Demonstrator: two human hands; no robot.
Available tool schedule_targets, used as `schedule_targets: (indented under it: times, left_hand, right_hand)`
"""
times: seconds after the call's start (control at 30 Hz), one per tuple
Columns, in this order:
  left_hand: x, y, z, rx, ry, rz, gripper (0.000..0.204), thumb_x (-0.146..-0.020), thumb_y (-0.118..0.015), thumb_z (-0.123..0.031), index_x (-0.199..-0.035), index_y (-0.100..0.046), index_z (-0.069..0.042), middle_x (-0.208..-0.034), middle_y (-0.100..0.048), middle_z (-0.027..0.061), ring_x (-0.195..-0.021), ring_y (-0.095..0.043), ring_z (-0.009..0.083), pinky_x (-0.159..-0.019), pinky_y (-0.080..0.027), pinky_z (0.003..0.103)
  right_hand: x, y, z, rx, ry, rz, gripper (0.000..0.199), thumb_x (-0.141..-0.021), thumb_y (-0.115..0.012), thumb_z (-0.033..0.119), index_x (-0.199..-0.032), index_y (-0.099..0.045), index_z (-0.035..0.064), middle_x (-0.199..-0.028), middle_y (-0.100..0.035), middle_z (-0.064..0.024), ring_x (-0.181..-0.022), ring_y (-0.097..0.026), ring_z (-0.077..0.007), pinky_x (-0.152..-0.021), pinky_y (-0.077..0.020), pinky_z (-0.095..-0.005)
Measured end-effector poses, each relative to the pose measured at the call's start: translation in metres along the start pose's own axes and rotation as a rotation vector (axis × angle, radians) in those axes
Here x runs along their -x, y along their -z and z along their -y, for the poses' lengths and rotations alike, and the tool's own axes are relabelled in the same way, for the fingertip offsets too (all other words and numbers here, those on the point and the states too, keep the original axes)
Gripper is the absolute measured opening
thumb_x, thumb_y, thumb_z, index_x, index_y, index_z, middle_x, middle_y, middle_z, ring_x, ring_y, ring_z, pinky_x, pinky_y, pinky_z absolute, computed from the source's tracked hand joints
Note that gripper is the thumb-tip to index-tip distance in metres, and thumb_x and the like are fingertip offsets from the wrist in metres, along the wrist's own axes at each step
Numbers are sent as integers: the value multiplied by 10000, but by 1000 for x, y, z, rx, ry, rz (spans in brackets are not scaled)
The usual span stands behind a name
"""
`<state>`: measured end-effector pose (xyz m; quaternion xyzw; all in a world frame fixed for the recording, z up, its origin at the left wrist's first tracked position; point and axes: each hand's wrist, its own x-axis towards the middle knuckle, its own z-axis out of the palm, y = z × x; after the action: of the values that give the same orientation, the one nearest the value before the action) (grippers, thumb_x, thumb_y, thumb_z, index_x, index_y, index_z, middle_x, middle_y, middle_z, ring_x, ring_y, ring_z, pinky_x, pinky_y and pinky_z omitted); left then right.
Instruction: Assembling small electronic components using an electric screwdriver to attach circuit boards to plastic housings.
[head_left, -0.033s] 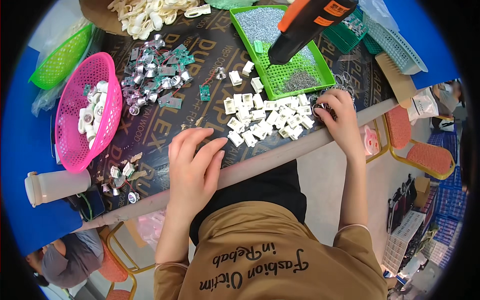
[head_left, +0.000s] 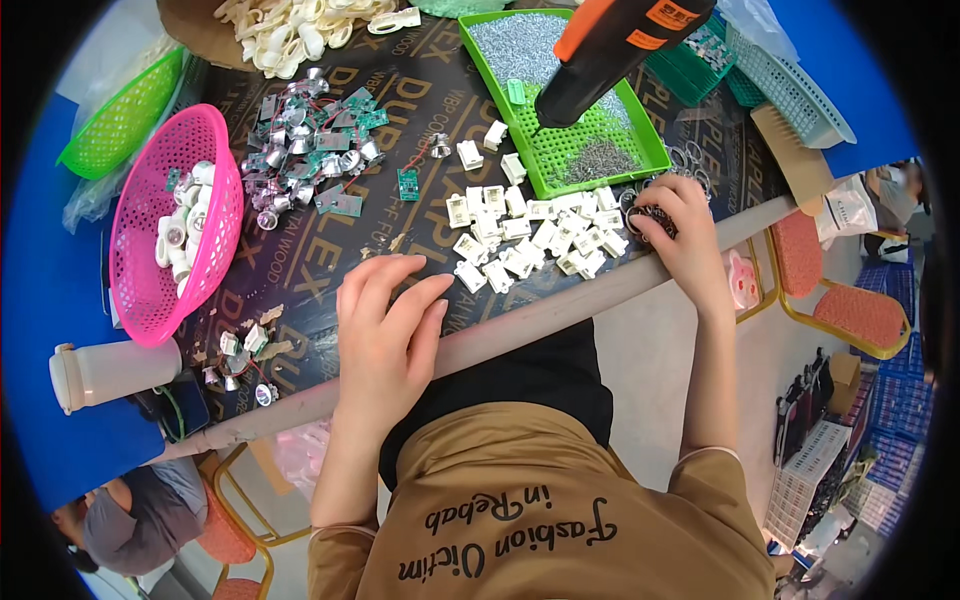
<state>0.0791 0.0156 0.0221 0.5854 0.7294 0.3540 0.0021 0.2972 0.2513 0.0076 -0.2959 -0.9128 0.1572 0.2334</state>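
A: On the dark table [head_left: 420, 90], the biggest thing near the work is the green tray [head_left: 640, 150] with its heap of grey screws, then the pink basket [head_left: 150, 290] on the left. What is in the hands?

B: The right hand [head_left: 685, 235] is curled at the table's near edge around a small dark round part [head_left: 652, 218]; fingers and thumb close on it, though much of the part is hidden, so I cannot tell its exact shape. The left hand [head_left: 385, 335] lies flat and spread on the table, holding nothing.

A: And the white plastic pieces [head_left: 525, 240]?

B: Scattered between the two hands, just in front of the tray, some touching each other.

A: How would they handle?

B: Light and stiff, I would judge, with smooth, blocky sides; a pinch across two opposite faces should hold one. They would slide easily on that table.

A: And the dark part?

B: Small and probably light too. Best gripped by its rim, as the fingers now have it.
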Motion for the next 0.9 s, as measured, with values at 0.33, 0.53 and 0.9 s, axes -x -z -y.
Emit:
schedule_targets:
  times: [0.33,0.53,0.9]
  left_hand:
    - [5,-4,15,61,56,-75,159,-753,-619,-23,-904,-653,-60,-983,-588,85,-961,-515,285,-821,-420,372]
    - [4,-2,16,87,60,-78,146,-758,-611,-16,-891,-657,-55,-958,-596,81,-939,-523,276,-815,-422,362]
    - [4,-4,14,111,73,-95,135,-761,-609,-11,-880,-658,-51,-933,-601,74,-918,-529,268,-803,-427,354]
  right_hand:
    - [-7,4,-15,-47,12,26,99,-753,-564,32,-848,-591,37,-905,-546,-105,-898,-518,-280,-796,-421,-342]
    - [-10,15,-48,-10,-37,-67,85,-827,-552,42,-881,-613,16,-921,-584,-108,-880,-551,-267,-781,-431,-332]
    - [-6,6,-27,142,129,-7,63,-782,-570,64,-840,-550,52,-886,-536,-98,-901,-520,-287,-813,-396,-384]
